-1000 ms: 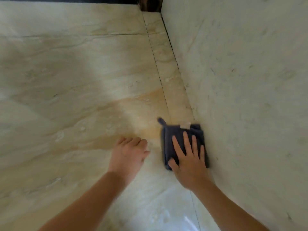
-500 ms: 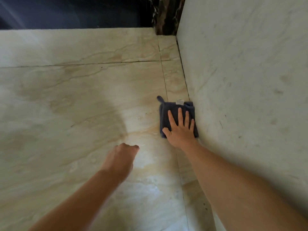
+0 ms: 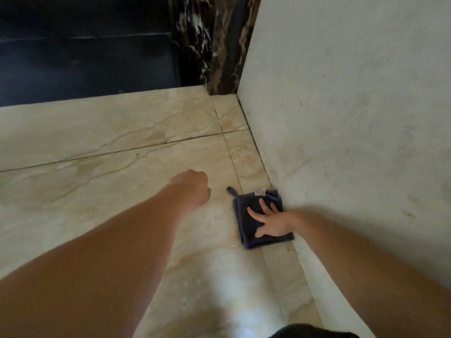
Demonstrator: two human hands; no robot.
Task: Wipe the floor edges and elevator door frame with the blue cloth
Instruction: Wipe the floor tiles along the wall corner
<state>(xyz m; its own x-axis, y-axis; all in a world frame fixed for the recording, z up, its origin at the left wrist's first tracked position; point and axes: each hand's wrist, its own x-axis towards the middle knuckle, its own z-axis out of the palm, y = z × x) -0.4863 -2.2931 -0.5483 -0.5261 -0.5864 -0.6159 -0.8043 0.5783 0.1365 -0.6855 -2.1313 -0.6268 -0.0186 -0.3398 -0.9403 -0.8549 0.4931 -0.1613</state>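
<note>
- We see a beige marble-tile floor (image 3: 122, 147) filling the frame's left and middle, crossed by dark grout lines.
- On it, right of centre, a folded dark blue cloth (image 3: 246, 199) lies flat, touching the wall (image 3: 341, 118).

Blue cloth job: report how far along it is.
Done: no wiped stretch can be told from the beige marble floor. In hand: the right hand presses the folded blue cloth flat on the narrow edge strip against the pale marble wall. To do: that strip ahead to the corner and the dark veined marble door frame beyond it.
</note>
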